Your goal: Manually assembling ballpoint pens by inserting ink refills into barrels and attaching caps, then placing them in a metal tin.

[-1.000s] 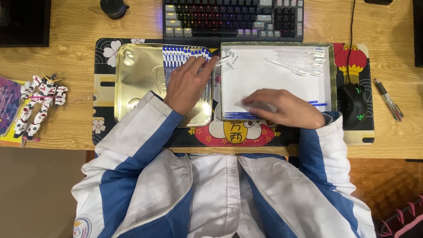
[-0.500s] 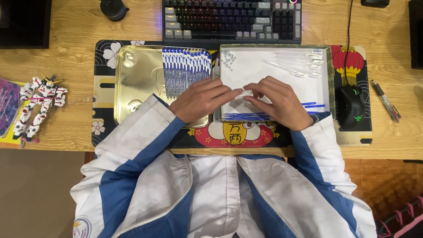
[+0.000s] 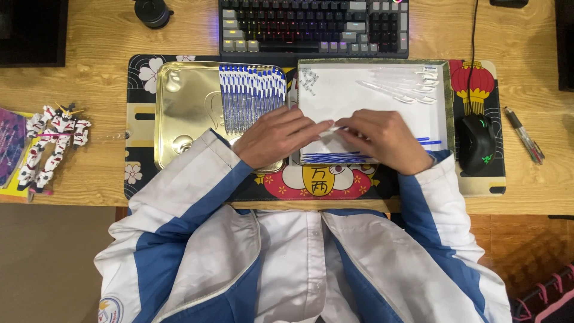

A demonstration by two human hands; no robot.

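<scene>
— Where is the white packet [image 3: 335, 127]?
— Over the white tray [image 3: 442, 101], long axis sideways, just right of the gold tray [image 3: 185, 107].
— The hands?
— Left hand [image 3: 276, 136] and right hand [image 3: 382, 139] both pinch it.

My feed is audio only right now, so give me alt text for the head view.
Both hands, left hand and right hand, meet over a small white packet in a white tray on a desk. To the left a gold tin holds a row of blue-and-white packets; a keyboard sits above.
</scene>
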